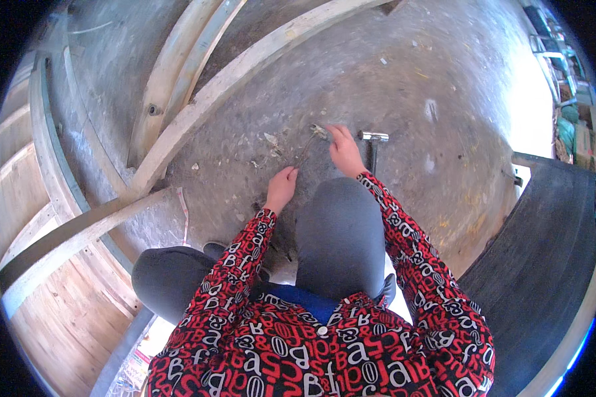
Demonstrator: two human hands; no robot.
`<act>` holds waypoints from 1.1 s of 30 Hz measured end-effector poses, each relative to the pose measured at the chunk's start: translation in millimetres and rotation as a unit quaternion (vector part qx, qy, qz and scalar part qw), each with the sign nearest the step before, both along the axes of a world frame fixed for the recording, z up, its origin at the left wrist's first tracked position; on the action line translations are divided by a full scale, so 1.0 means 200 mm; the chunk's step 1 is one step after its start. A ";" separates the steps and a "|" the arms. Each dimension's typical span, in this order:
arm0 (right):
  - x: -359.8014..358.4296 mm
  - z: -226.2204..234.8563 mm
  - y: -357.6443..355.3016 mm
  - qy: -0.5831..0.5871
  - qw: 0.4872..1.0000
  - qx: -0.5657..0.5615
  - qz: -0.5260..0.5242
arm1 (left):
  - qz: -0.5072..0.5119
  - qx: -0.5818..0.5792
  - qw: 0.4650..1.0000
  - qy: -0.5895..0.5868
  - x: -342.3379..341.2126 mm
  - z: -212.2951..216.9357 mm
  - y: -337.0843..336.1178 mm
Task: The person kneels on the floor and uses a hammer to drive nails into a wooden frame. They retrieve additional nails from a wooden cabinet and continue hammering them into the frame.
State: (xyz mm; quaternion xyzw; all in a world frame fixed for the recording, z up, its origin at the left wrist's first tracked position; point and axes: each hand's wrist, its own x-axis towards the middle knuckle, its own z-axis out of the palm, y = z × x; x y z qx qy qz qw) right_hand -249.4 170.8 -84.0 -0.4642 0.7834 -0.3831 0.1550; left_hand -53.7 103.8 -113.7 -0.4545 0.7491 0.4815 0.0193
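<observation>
My left hand (281, 189) is closed, its fingertips pinching the near end of a thin dark strip or rod (305, 151). The strip slants up and to the right over the floor. At its far end is a small pale, uneven piece (318, 131), which the fingers of my right hand (345, 149) touch from the right side. Those fingers are bent together; their tips are partly hidden, and the exact kind of the piece is too small to tell. Just right of my right hand, a hammer (374, 137) shows its shiny metal head and dark handle.
Pale flakes (271, 139) lie on the stained concrete floor (410, 86). Long wooden beams (245, 65) and wooden panels (63, 298) stand on the left. A dark board (536, 258) is at the right, with stacked goods (569, 132) beyond it.
</observation>
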 end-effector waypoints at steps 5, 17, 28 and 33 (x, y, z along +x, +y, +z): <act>0.01 -0.08 -0.16 0.098 0.991 0.084 0.040 | -0.026 -0.002 0.999 -0.037 -0.04 0.06 -0.05; 0.09 -0.05 -0.31 0.141 0.978 0.148 0.046 | 0.002 0.009 1.000 -0.001 -0.05 0.04 -0.01; 0.00 -0.12 -0.38 0.112 0.971 0.212 -0.006 | 0.006 0.049 0.998 0.032 -0.06 0.02 -0.02; 0.00 -0.15 -0.37 0.149 0.956 0.253 0.029 | -0.010 0.054 0.998 0.032 -0.07 0.02 -0.04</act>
